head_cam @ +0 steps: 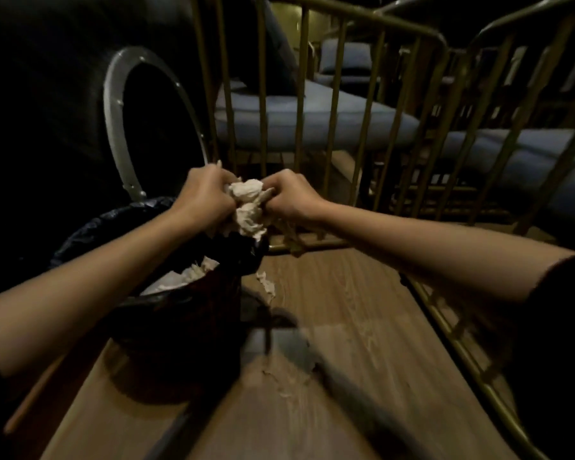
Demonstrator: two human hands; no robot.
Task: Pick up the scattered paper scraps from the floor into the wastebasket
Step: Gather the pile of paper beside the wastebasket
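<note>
Crumpled paper [248, 207] is bunched between both hands. The left hand [203, 197] and right hand [292, 197] each curl tight round one side of the wad, probably squeezing it small so it drops in cleanly. They hold it just over the far rim of the wastebasket [180, 343], which stands on the wooden floor [346, 293], lined with a black bag [90, 227]. Pale scraps [183, 277] already lie inside. Outside, work is left — a stray scrap [266, 283] just beside the basket, and what looks like a flatter scrap [286, 383] nearer the viewer.
</note>
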